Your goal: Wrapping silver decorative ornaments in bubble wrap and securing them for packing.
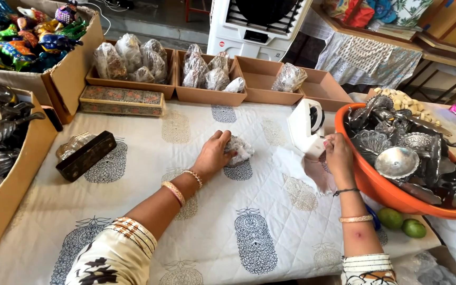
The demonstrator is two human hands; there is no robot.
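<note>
A white quilted cloth [270, 174] printed with grey-blue motifs is covering the bench. At right, an orange basin [368, 184] is holding silvery metalware [402, 153], with two green limes [402, 223] lying near it. Far left, brightly painted figurines [30, 34] are showing blue, green and red.

One head-worn camera looked down and forward, close above the left hand [215, 154] and right hand [339, 157].
</note>
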